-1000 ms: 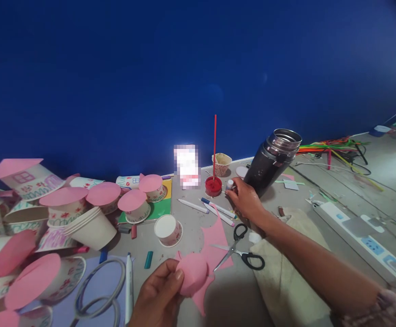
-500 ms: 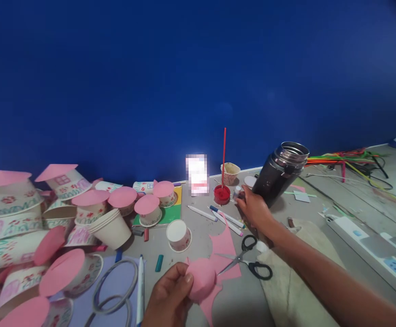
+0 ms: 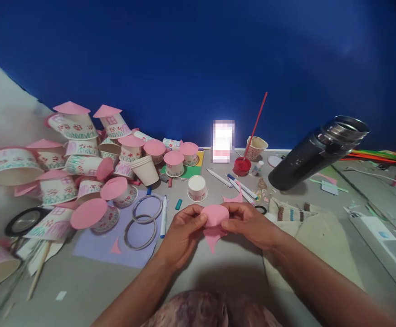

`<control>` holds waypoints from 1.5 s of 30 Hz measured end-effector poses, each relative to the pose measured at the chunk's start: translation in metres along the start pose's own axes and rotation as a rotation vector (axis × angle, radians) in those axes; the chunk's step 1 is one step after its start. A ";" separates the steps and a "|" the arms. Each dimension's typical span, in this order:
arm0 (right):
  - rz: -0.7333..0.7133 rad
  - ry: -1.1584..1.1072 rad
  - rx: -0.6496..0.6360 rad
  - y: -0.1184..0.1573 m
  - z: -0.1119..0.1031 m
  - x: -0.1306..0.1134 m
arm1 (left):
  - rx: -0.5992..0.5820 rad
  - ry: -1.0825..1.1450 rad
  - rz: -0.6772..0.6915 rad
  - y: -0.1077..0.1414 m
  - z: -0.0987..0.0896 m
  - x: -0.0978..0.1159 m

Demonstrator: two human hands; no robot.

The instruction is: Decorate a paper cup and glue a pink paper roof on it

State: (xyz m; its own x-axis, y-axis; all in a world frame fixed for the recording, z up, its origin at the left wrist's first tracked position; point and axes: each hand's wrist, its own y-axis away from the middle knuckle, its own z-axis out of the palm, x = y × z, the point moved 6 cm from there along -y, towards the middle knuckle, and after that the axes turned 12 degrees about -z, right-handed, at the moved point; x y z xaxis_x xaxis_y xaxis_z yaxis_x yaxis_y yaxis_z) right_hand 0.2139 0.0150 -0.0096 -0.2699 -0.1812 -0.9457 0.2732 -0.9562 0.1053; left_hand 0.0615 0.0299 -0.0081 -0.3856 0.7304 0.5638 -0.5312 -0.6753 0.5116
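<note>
Between my two hands is a round piece of pink paper (image 3: 214,214), curved like a shallow cone. My left hand (image 3: 186,231) pinches its left edge, thumb in front. On the right edge, my right hand (image 3: 248,222) is closed with thumb and fingers. Pink paper offcuts (image 3: 214,240) lie below and behind the piece. Just beyond my hands a white paper cup (image 3: 197,188) stands upside down, with drawings near its rim. One black scissors handle loop (image 3: 261,210) shows by my right hand; the blades are hidden.
Many decorated cups with pink cone roofs (image 3: 71,109) crowd the left. Grey tape rings (image 3: 139,232) lie on purple paper (image 3: 95,247). Markers (image 3: 220,178), a red paint pot (image 3: 242,166), a small white-capped bottle (image 3: 257,168) and an open, leaning black flask (image 3: 306,154) are ahead. A power strip (image 3: 381,240) lies right.
My right hand has come back from beside the small bottle and flask to the pink paper, which both hands now hold. The view has shifted, showing more of the left side.
</note>
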 end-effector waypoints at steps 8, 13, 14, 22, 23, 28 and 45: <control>0.061 -0.078 -0.024 -0.008 0.002 0.006 | 0.027 -0.116 0.011 -0.007 -0.010 -0.006; 0.059 -0.157 0.002 -0.011 -0.005 0.020 | 0.055 -0.075 0.008 -0.009 -0.011 -0.006; 0.060 -0.180 0.011 -0.012 -0.007 0.022 | 0.056 -0.051 -0.005 -0.009 -0.010 -0.006; 0.047 -0.243 0.064 -0.011 -0.015 0.030 | 0.077 -0.087 -0.032 -0.012 -0.008 -0.009; 0.044 -0.229 0.066 -0.011 -0.015 0.031 | 0.084 -0.116 -0.034 -0.012 -0.009 -0.010; 0.021 -0.057 0.047 -0.013 -0.010 0.032 | 0.082 -0.136 -0.026 -0.011 -0.012 -0.007; 0.096 1.656 -0.084 -0.021 -0.062 -0.025 | 0.131 -0.001 0.125 -0.004 -0.025 0.021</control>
State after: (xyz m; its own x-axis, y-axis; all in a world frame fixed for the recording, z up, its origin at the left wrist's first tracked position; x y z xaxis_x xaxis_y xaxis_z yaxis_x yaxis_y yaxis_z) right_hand 0.2719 0.0535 -0.0070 0.9440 0.2427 -0.2237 0.2907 -0.9324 0.2150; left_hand 0.0363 0.0500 -0.0149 -0.4419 0.6398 0.6288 -0.3766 -0.7685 0.5173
